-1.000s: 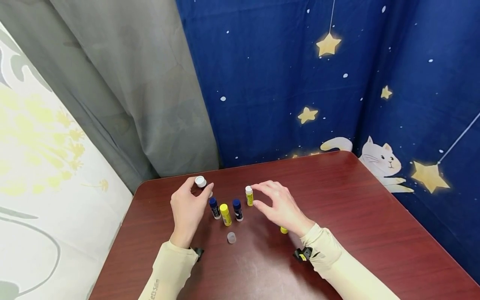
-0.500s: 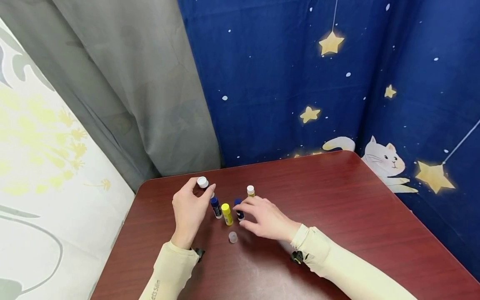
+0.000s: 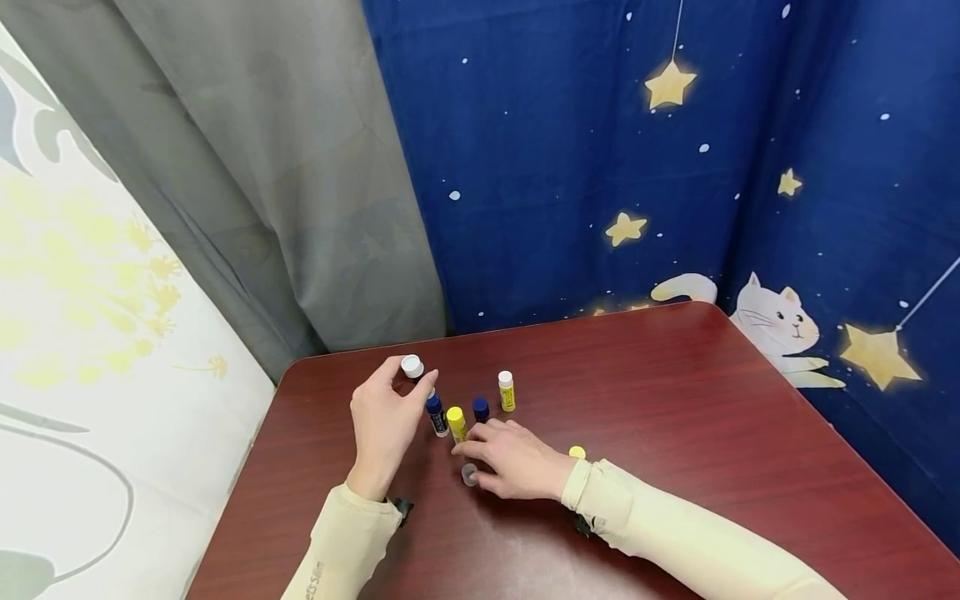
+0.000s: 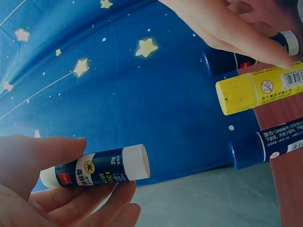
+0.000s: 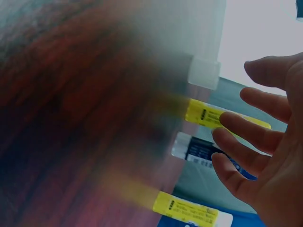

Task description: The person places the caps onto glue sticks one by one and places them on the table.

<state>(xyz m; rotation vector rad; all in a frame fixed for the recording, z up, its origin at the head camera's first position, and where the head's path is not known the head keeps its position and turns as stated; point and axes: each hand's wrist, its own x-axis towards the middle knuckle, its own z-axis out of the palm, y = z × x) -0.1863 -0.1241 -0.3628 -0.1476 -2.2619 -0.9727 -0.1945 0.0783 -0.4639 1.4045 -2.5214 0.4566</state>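
Note:
My left hand (image 3: 384, 421) grips a dark blue glue stick (image 4: 102, 166) with white ends, between thumb and fingers above the table's left part. My right hand (image 3: 517, 460) reaches over a small translucent cap (image 3: 469, 474), its fingers bent but apart. In the right wrist view this cap (image 5: 204, 73) sits in front of the thumb and fingertips with a gap between. Just behind the right hand stand a yellow glue stick (image 3: 456, 421) and a blue-capped glue stick (image 3: 481, 408), both partly hidden. Another blue-capped glue stick (image 3: 437, 415) stands beside the left hand.
A yellow glue stick with a white cap (image 3: 507, 392) stands farther back. Another yellow item (image 3: 577, 452) shows behind the right wrist, mostly hidden. The red-brown table (image 3: 645, 375) ends at curtains behind (image 3: 540, 167).
My right hand has moved left and toward me, from beside the white-capped yellow glue stick to the translucent cap. The left hand keeps its hold on the glue stick, almost unmoved.

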